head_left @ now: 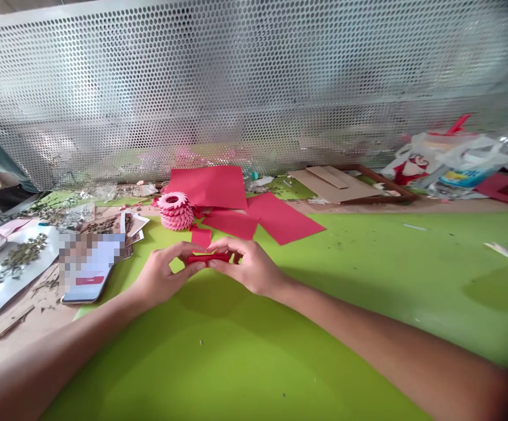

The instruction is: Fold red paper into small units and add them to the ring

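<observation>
A narrow strip of folded red paper (209,257) is held level just above the green table surface. My left hand (166,269) pinches its left end between thumb and fingers. At the other end, my right hand (247,266) grips it the same way, the two thumbs almost touching. Just beyond my fingers lies a small red paper piece (201,237). Behind my left hand stands a round stack of pink and red folded paper (175,211) with a hole in its top. Larger red paper sheets (284,217) overlap behind and to the right of it.
A phone (89,280) lies at the left, beside small photo cards (134,225) and white paper with dried plant bits (26,251). Brown cardboard (335,184) and plastic bags (449,161) are at the back right. A perforated metal panel (236,76) closes off the back.
</observation>
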Available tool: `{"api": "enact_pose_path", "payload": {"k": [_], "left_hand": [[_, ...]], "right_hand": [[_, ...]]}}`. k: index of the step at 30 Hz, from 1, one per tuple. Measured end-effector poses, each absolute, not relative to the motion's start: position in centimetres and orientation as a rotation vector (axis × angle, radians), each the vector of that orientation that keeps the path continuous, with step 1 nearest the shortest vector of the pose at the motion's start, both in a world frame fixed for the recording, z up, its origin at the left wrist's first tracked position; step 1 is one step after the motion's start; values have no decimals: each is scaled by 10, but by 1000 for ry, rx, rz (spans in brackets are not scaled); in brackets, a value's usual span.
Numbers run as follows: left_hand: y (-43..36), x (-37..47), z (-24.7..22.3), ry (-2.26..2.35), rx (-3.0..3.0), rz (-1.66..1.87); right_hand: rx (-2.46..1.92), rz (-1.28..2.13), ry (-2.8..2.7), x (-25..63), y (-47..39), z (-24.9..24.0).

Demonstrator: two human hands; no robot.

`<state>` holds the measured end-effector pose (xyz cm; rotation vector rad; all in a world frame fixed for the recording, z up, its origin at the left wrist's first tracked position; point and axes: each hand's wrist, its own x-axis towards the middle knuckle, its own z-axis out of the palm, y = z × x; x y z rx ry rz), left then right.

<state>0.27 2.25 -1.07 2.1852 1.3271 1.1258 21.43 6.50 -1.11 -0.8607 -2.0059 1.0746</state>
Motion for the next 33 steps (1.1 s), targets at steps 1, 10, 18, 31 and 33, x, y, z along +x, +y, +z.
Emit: {"api": "enact_pose_path", "payload": {"k": [1, 10, 18, 31, 33], "left_hand": [[22, 4, -10, 1325, 2176, 1121], [20, 8, -7, 1385, 2066, 1108], [21, 9, -5, 1374, 2013, 1118], [23, 9, -6, 1350, 1987, 1087], [22, 9, -6, 1352, 1988, 1085]], "right_hand": [[-865, 1079, -1996, 214, 65, -11], [-865, 1088, -1948, 214, 64, -9], [-885, 1146, -1876, 213, 64, -14], [-925, 1185, -1844, 214, 68, -19], [-916, 1185, -1847, 214, 68, -18]]}}
